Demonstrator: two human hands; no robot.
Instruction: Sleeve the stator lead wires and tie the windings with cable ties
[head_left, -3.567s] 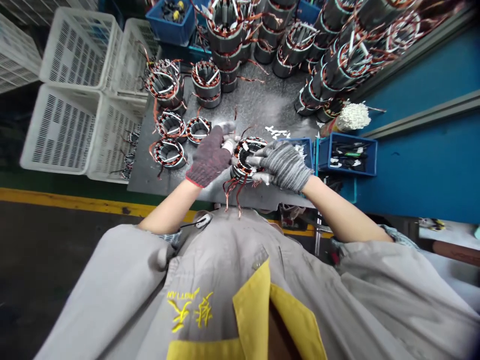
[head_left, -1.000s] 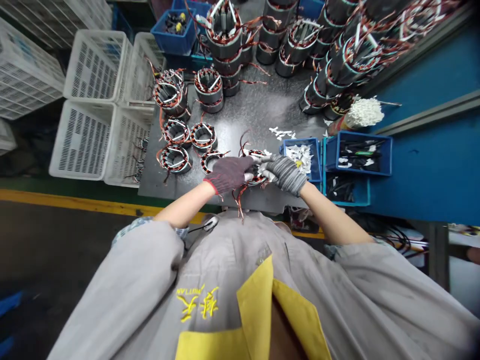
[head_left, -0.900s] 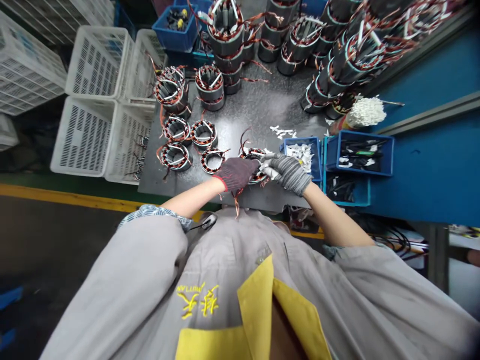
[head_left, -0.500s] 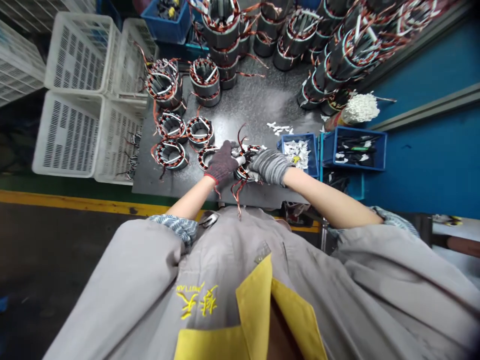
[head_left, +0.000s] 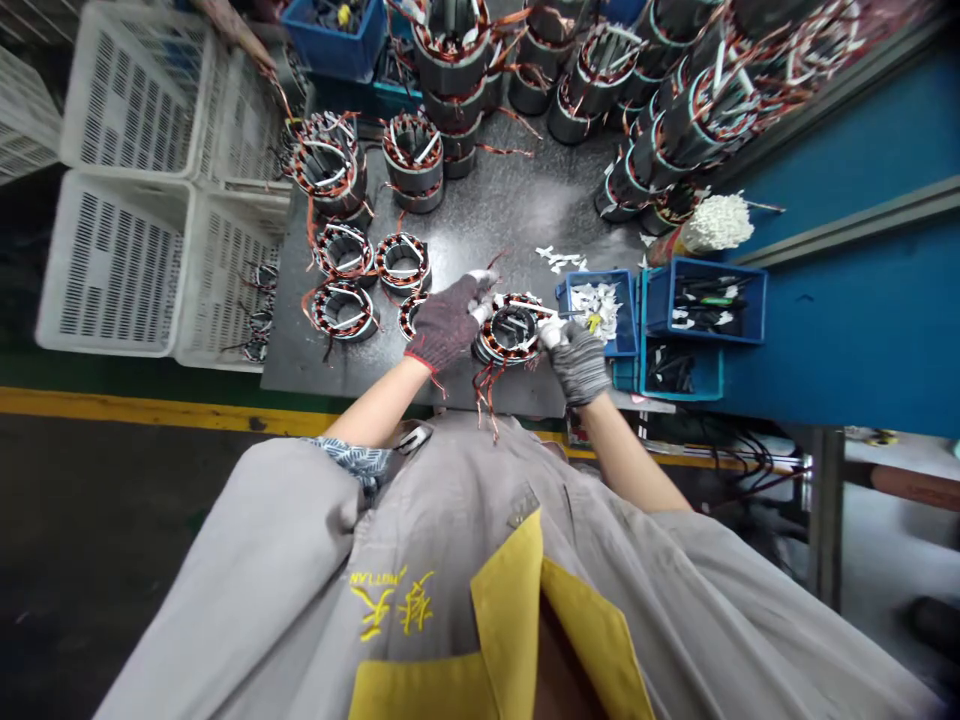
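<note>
A motor stator [head_left: 486,347] with copper windings stands near the table's front edge, red-brown leads hanging toward me. My left hand [head_left: 452,318], in a dark maroon glove with white fingertips, is closed at the stator's upper left rim. A wire end sticks out above those fingers. On the other side, my right hand [head_left: 580,362], in a grey striped glove, pinches the end of a white cord [head_left: 541,312] that runs off the stator's top. Another stator [head_left: 407,316] is partly hidden behind my left hand.
Several stators [head_left: 341,310] stand at left, with taller stacks [head_left: 454,110] behind. Right of my hands are a blue bin [head_left: 631,345] of white pieces and a blue bin [head_left: 705,330] of dark parts. White plastic crates [head_left: 112,265] adjoin the table's left side.
My right hand has drawn back from over the stator to its right side, uncovering its opening and pulling the white cord outward. My left hand has stayed near the left rim.
</note>
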